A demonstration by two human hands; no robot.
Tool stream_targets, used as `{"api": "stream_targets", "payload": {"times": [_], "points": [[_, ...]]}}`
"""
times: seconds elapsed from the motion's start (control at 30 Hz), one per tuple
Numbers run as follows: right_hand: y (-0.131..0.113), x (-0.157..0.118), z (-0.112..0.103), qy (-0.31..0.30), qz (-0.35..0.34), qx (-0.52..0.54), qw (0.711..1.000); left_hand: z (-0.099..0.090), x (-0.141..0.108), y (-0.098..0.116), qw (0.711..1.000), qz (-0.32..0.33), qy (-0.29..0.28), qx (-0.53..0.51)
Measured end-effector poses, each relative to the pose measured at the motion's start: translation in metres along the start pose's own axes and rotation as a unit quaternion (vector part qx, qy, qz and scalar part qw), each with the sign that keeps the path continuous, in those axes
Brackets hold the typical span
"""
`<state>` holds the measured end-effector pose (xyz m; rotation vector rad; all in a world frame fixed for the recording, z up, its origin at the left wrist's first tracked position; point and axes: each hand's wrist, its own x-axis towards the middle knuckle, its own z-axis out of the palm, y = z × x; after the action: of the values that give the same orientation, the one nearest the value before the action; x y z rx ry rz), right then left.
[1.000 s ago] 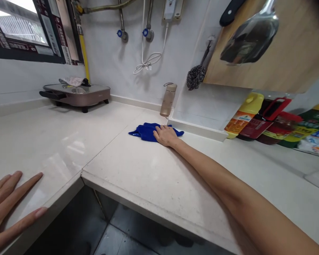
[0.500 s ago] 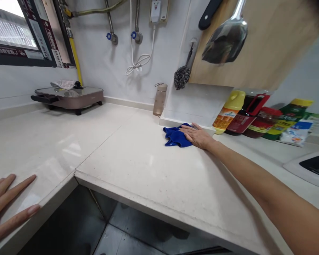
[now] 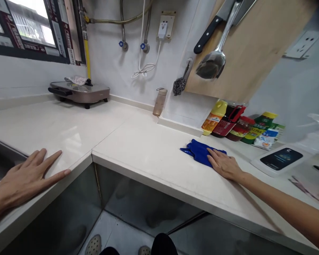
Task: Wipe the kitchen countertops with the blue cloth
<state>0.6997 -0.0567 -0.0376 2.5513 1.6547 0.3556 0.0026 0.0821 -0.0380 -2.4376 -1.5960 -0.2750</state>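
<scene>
My right hand (image 3: 224, 164) presses a crumpled blue cloth (image 3: 200, 151) against the white countertop (image 3: 138, 148), its fingers lying over the cloth's right part. The cloth's left corner sticks out free. On the left arm of the counter, my left hand (image 3: 29, 177) rests flat with fingers spread, holding nothing, its thumb along the front edge.
Along the wall stand an electric pan (image 3: 82, 94), a brown bottle (image 3: 160, 102), a yellow-capped jug (image 3: 214, 117) and several condiment containers. A white appliance (image 3: 279, 159) sits at the right. A spatula (image 3: 214, 62), knife (image 3: 208, 34) and scrubber (image 3: 179, 86) hang above.
My right hand has moved right and nearer to me, dragging the cloth away from the wall ledge. The view has shifted, showing more of the left hand, the floor and the right side.
</scene>
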Motion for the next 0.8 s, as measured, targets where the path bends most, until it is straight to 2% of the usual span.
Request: {"api": "stream_targets", "payload": {"times": [0.07, 0.17, 0.3, 0.4, 0.5, 0.6, 0.8], "points": [[0.001, -0.034, -0.004, 0.012, -0.015, -0.026, 0.999, -0.007, 0.0, 0.005, 0.999, -0.014, -0.032, -0.001], [-0.009, -0.078, -0.012, 0.035, -0.075, -0.057, 0.995, -0.016, 0.002, 0.013, 0.997, -0.043, -0.063, -0.005], [-0.045, -0.105, -0.02, 0.094, -0.155, -0.06, 0.981, -0.019, 0.003, 0.02, 0.996, -0.055, -0.069, 0.004], [-0.083, -0.1, -0.025, 0.12, -0.229, -0.03, 0.966, -0.019, 0.005, 0.025, 0.995, -0.067, -0.071, 0.001], [-0.124, -0.084, -0.034, 0.115, -0.294, -0.015, 0.949, -0.021, 0.006, 0.031, 0.993, -0.092, -0.076, -0.022], [-0.17, -0.064, -0.048, 0.103, -0.331, -0.01, 0.938, -0.026, 0.004, 0.038, 0.992, -0.093, -0.083, -0.036], [-0.288, -0.023, -0.083, 0.069, -0.378, 0.004, 0.923, -0.032, 0.002, 0.043, 0.988, -0.103, -0.107, -0.043]]}}
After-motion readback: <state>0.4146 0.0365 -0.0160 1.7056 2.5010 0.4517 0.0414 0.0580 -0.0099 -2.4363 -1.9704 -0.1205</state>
